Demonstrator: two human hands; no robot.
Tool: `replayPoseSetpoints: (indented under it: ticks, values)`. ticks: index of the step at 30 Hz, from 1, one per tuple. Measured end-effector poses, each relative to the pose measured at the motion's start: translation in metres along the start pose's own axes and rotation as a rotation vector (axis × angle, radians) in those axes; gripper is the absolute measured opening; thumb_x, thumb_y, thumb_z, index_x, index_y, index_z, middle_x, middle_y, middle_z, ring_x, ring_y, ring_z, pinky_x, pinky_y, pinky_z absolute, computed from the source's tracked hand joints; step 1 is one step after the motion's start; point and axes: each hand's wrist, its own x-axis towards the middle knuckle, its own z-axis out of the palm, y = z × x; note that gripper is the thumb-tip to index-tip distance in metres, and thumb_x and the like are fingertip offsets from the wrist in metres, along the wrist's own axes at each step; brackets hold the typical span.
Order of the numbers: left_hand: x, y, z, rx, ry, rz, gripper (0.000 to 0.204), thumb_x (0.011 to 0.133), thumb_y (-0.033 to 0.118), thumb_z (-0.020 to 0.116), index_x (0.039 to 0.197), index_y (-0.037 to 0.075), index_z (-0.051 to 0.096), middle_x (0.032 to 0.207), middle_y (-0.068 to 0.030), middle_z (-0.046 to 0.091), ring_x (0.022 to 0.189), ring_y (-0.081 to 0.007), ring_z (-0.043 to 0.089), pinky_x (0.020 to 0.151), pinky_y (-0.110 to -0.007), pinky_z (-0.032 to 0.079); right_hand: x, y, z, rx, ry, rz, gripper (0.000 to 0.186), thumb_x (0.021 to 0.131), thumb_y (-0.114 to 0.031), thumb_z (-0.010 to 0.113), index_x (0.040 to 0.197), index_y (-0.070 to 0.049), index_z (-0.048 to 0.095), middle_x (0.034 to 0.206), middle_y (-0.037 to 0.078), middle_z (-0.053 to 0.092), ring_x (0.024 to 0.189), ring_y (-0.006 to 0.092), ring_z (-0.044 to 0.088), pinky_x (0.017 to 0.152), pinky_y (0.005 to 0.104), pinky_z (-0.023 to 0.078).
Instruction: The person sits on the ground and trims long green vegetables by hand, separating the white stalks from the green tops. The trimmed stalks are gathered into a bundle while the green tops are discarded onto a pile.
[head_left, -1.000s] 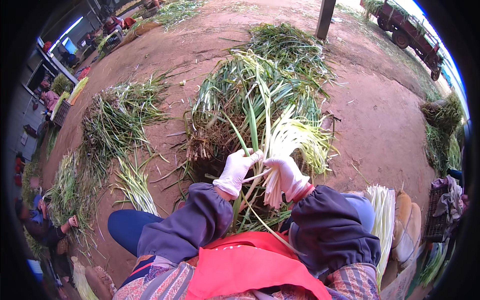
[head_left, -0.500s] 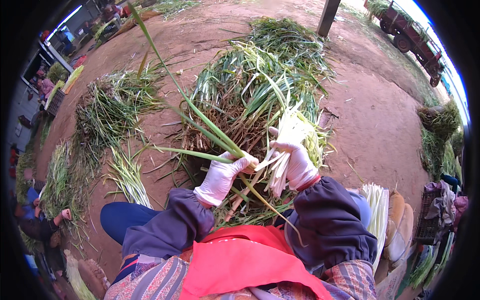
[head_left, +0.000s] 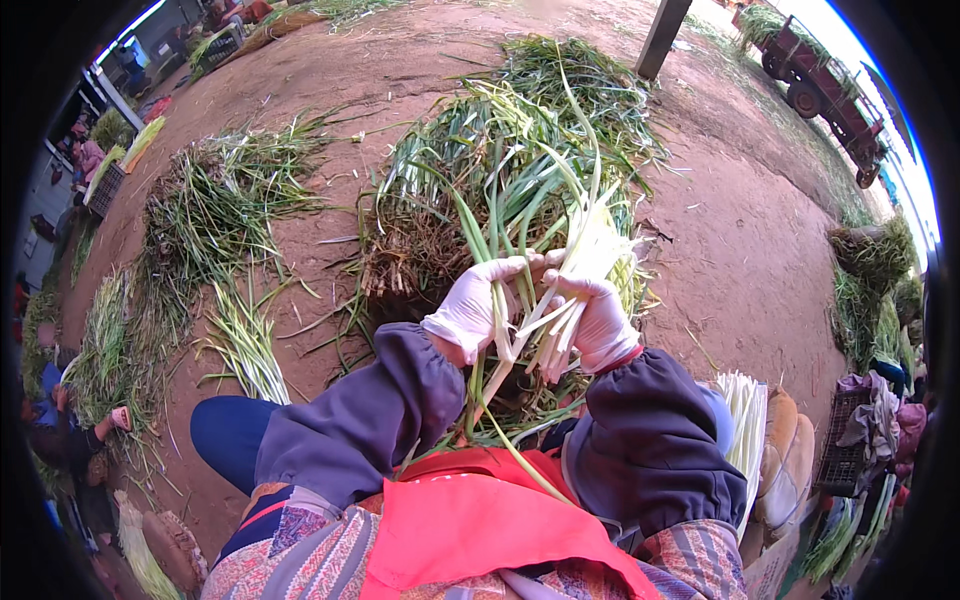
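While the right hand (head_left: 600, 325) curls round a fanned bundle of pale stalks (head_left: 597, 245), its tops spreading toward one o'clock and its butts poking out toward six, the left hand (head_left: 478, 305) has its fingers closed lightly on a few green-leaved stalks (head_left: 470, 225) just beside it, leaves pointing to eleven. Each stalk looks light and pliant, firmer at the pale base, floppy in the leaf, and probably slick if damp; a hard pinch would likely bruise or snap it. Near the butts seems the best place to take hold, with a loose grip round the whole bunch. Toward eleven o'clock a tangled heap (head_left: 455, 215) lies on the earth floor (head_left: 750, 250); a second pale bundle (head_left: 740, 425) rests at four.
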Motion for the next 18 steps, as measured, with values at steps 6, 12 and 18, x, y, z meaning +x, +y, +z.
replayPoseSetpoints:
  ticks: [6, 12, 18]
  values:
    - [-0.077, -0.008, -0.074, 0.318, 0.094, -0.078, 0.018, 0.096, 0.016, 0.045, 0.098, 0.003, 0.057, 0.062, 0.0045, 0.040, 0.049, -0.0072, 0.037, 0.052, -0.021, 0.034, 0.009, -0.015, -0.016, 0.025, 0.003, -0.085, 0.032, 0.071, -0.003, 0.059, 0.103, -0.002, 0.055, 0.082, 0.009, 0.058, 0.071, 0.0177, 0.056, 0.067, 0.0271, 0.049]
    - [-0.129, -0.021, -0.170, 2.135, -0.179, -0.909, 0.051, 0.084, 0.037, 0.062, 0.126, 0.009, 0.055, 0.102, -0.0127, 0.066, 0.095, -0.0291, 0.063, 0.082, -0.037, 0.048, 0.010, -0.018, -0.017, 0.000, -0.004, -0.077, 0.030, 0.073, 0.000, 0.057, 0.102, -0.002, 0.053, 0.082, 0.008, 0.059, 0.067, 0.0169, 0.057, 0.063, 0.0273, 0.050]
    - [-0.038, 0.039, -0.087, 1.784, -0.049, 0.133, 0.029, 0.085, 0.022, 0.063, 0.110, 0.007, 0.066, 0.101, -0.0142, 0.068, 0.095, -0.0263, 0.065, 0.083, -0.032, 0.050, -0.004, -0.004, -0.014, 0.050, -0.062, 0.069, 0.031, 0.076, -0.003, 0.057, 0.106, -0.003, 0.052, 0.082, 0.007, 0.060, 0.061, 0.0133, 0.056, 0.058, 0.0259, 0.050]
